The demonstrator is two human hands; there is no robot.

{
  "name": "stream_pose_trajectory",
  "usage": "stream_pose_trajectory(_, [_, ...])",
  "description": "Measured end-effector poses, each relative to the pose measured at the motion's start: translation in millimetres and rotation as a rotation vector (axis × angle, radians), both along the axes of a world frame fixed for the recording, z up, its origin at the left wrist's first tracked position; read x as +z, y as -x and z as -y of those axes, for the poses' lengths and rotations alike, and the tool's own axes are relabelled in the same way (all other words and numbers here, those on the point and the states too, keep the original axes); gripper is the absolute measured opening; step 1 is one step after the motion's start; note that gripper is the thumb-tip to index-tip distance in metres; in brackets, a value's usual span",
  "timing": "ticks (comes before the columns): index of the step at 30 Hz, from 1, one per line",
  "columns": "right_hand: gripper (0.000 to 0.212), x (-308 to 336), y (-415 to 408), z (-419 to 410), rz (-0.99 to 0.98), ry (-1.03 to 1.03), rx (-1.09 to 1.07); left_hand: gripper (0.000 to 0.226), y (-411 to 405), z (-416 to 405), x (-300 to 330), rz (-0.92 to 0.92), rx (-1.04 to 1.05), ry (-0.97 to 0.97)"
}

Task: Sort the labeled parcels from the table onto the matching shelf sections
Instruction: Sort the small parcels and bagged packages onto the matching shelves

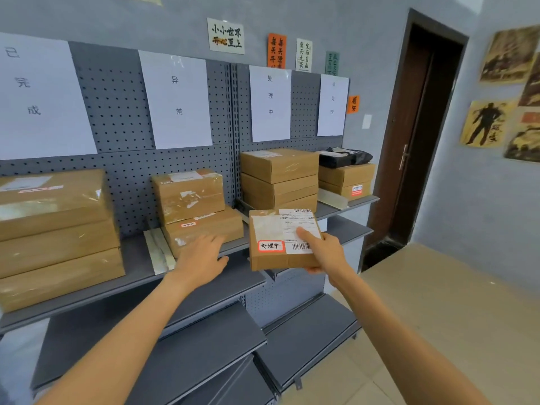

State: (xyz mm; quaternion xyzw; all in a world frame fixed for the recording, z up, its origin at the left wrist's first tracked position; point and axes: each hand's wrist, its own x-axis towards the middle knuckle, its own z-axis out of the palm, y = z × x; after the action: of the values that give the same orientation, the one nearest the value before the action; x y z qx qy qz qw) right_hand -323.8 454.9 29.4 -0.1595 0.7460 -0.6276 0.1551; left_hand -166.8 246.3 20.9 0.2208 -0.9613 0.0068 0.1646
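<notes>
My right hand (324, 252) grips a flat brown parcel (271, 258) with a white shipping label and a red-framed sticker reading 处理中. The thumb lies on top, the fingers underneath. I hold it in the air in front of the shelf (137, 270), just below a stack of brown boxes (279, 178) under the sign 处理中 (270, 103). My left hand (201, 258) reaches forward with relaxed fingers toward the two stacked boxes (193, 206) under the sign 异常 (176, 97) and holds nothing.
Three large boxes (55, 235) are stacked at the left under 已完成. At the far right of the shelf sit boxes topped by a black bag (344, 157). Lower shelves (306, 331) jut out below. A beige table (453, 302) stands at the right, a dark door (415, 127) behind.
</notes>
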Motion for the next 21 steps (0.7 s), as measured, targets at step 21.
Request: stream_pose_trajectory(21, [0.053, 78.4, 284.9, 93.8, -0.069, 0.038, -0.002, 0.051, 282.4, 75.2, 69.3, -0.205, -0.042, 0.044])
